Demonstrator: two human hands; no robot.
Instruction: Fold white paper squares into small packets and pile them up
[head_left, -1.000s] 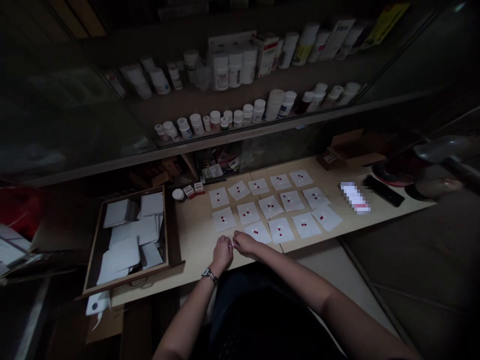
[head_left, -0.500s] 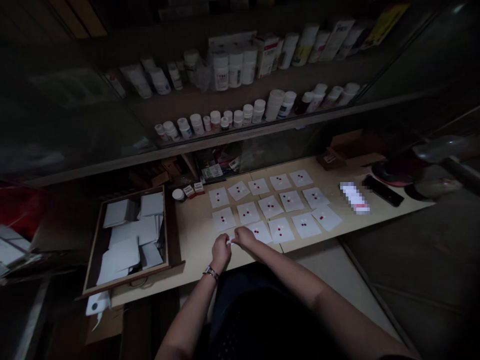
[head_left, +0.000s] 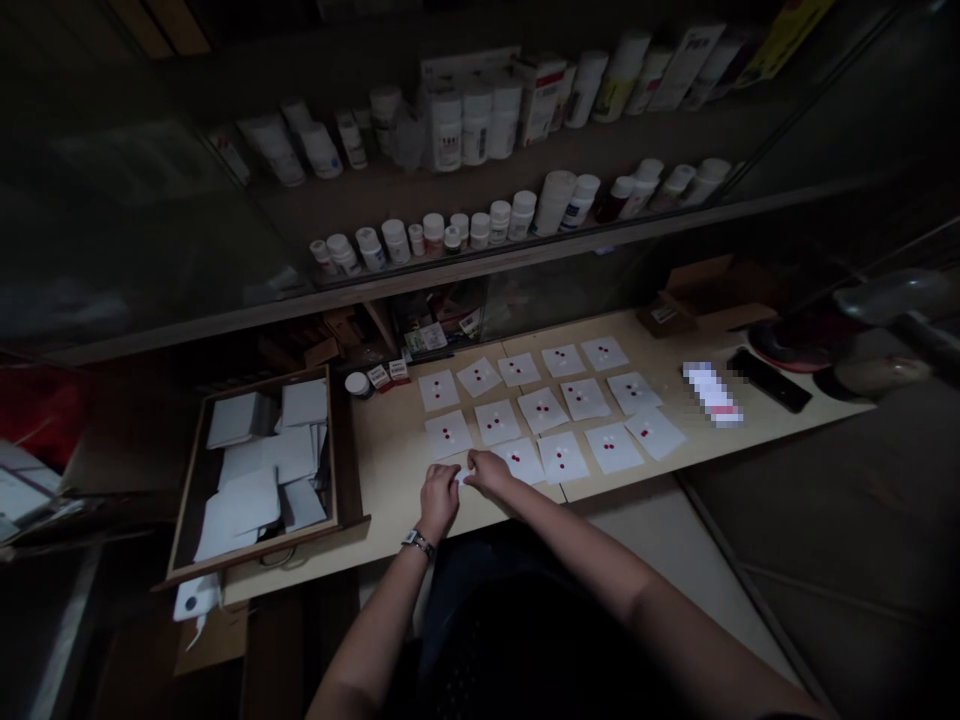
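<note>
Near the front edge of the counter, my left hand (head_left: 439, 498) and my right hand (head_left: 490, 472) are close together, fingers closed on a small piece of white paper (head_left: 463, 477). Most of that paper is hidden by the fingers, and whether anything lies in it I cannot tell. Beyond and to the right, several white paper squares (head_left: 437, 404) lie in rows, with small red and pale pills on them. One paper square (head_left: 524, 474) lies right beside my right hand, partly covered by it.
An open drawer (head_left: 196, 470) with stacks of white paper is at the left. A small white jar (head_left: 358, 386) and small boxes stand behind it. Pill bottles (head_left: 396, 243) line the shelves above. A phone (head_left: 776, 382) and an open carton (head_left: 667, 318) are at the right.
My left hand has shifted slightly left, and its fingers look flatter on the paper. My right hand stays almost in place. The camera view has moved slightly.
</note>
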